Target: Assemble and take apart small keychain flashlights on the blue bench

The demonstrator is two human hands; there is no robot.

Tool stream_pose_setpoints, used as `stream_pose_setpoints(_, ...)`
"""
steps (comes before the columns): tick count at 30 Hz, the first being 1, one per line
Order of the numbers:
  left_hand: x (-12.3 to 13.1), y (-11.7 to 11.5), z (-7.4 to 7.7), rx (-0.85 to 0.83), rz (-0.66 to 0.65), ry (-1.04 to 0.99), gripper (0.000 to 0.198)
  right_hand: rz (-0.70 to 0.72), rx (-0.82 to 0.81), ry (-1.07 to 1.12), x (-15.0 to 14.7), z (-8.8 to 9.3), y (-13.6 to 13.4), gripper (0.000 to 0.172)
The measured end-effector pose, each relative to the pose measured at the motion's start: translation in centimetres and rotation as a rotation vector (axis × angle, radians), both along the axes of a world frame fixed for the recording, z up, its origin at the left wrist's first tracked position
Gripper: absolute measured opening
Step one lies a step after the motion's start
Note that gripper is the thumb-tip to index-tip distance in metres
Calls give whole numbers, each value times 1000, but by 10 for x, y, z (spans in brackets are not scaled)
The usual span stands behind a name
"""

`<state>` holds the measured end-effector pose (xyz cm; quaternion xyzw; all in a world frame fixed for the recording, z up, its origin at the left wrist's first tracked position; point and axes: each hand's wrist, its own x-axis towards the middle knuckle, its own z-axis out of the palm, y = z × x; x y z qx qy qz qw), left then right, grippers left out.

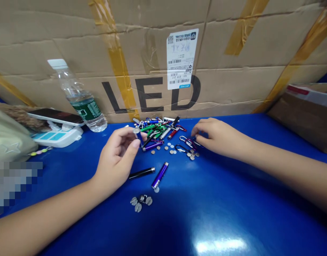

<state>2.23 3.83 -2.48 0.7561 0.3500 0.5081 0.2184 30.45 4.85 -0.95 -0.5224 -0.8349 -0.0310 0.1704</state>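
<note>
My left hand pinches a small blue penlight tube upright between thumb and fingers, its silver end up. My right hand is curled low over the table at the carabiner clips; its fingertips are partly hidden, and I cannot tell what they hold. Between the hands lies a pile of colourful penlights with clips. Button cells are scattered in front of it, with more button cells by the clips. Nearer me lie a black tube, a purple tube and slotted metal caps.
A large cardboard box marked LED stands behind the blue table. At left are a water bottle, a phone on a white power strip, and a pale bag. A brown box is at right.
</note>
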Motion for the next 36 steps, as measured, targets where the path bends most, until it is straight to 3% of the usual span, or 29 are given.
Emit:
stream_pose_setpoints(4,1,-2,2,100,32,-40,18,8,-32,-5,-3,-3,-1,17)
stream_pose_setpoints(12,1,-2,2,107,15,-45,18,58,-33,-14,-13,-5,-8,16)
stream_pose_setpoints(16,2,-1,2,110,15,-49,19,260,46,3,-35,-2,-23,18)
stream_pose_setpoints(21,2,-2,1,112,18,-33,21,569,45,-27,-71,-2,-62,25)
stream_pose_setpoints(25,1,-2,-1,93,34,-6,27,706,75,-103,-83,-9,-85,36)
stream_pose_setpoints(36,0,-2,-3,62,-44,22,26,700,23,13,-78,-19,-72,26)
